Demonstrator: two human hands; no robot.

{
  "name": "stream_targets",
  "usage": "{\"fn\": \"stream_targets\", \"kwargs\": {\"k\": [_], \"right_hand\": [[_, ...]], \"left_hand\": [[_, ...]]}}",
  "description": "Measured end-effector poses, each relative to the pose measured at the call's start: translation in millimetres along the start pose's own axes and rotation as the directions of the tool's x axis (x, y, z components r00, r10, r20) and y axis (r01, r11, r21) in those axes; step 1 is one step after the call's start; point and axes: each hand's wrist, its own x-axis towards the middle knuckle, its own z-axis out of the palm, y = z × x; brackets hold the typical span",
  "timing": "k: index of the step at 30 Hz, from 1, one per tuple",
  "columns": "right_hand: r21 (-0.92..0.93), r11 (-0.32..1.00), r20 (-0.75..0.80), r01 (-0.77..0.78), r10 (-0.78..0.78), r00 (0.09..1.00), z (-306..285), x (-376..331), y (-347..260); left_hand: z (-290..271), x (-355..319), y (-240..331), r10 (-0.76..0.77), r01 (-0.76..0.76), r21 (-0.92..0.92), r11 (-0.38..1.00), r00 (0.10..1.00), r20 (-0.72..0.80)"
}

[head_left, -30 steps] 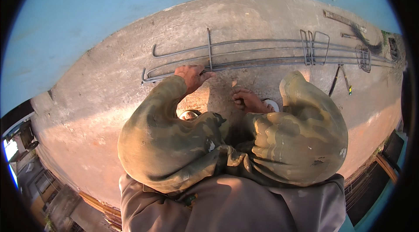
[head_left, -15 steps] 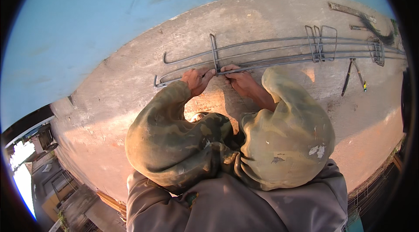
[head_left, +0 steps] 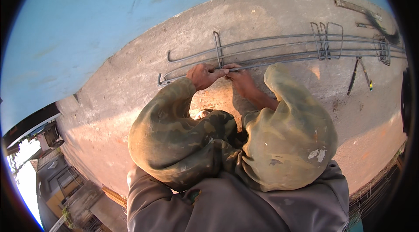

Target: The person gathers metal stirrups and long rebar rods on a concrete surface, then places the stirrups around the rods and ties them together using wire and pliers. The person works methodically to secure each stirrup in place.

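Long steel rebars (head_left: 270, 39) with hooked left ends run side by side across the floor ahead of me. A bent wire-rod stirrup (head_left: 218, 48) stands across them near the hooked ends. Just at its near corner, my left hand (head_left: 202, 76) is closed, thumb and forefinger pinched over the nearest bar. Whatever lies between those fingertips is too small to make out. My right hand (head_left: 242, 80) is closed round the same bar just right of the stirrup, its fingertips touching my left ones. Its palm side is hidden.
More stirrups (head_left: 323, 42) hang on the bars to the right, with another bunch (head_left: 382, 50) farther along. Pincers (head_left: 354, 76) lie opened on the concrete floor (head_left: 371, 114). A bundle of dark wire (head_left: 386, 31) and a pipe (head_left: 349, 5) lie far right. A blue wall (head_left: 109, 9) bounds the far side.
My left hand has slid right along the near bar, and its fingertips now meet my right hand past the stirrup. The whole view has shifted slightly; the rebars stay put.
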Motion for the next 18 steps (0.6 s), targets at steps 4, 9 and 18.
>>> {"fn": "stream_targets", "kwargs": {"k": [4, 9, 18], "right_hand": [[-0.156, 0.987, -0.197, -0.029, -0.002, 0.98, 18, -27, 1], [0.053, 0.996, -0.203, -0.068, 0.078, 0.976, 11, -15, 7], [0.099, 0.995, 0.069, 0.021, -0.028, 0.997, -4, 2, 14]], "left_hand": [[12, 7, -27, 0.128, -0.143, -0.155, 0.977, 0.986, -0.106], [17, 20, -39, 0.076, -0.095, -0.24, 0.966, 0.993, -0.089], [16, 15, -28, 0.011, -0.037, -0.252, 0.967, 0.994, -0.105]]}}
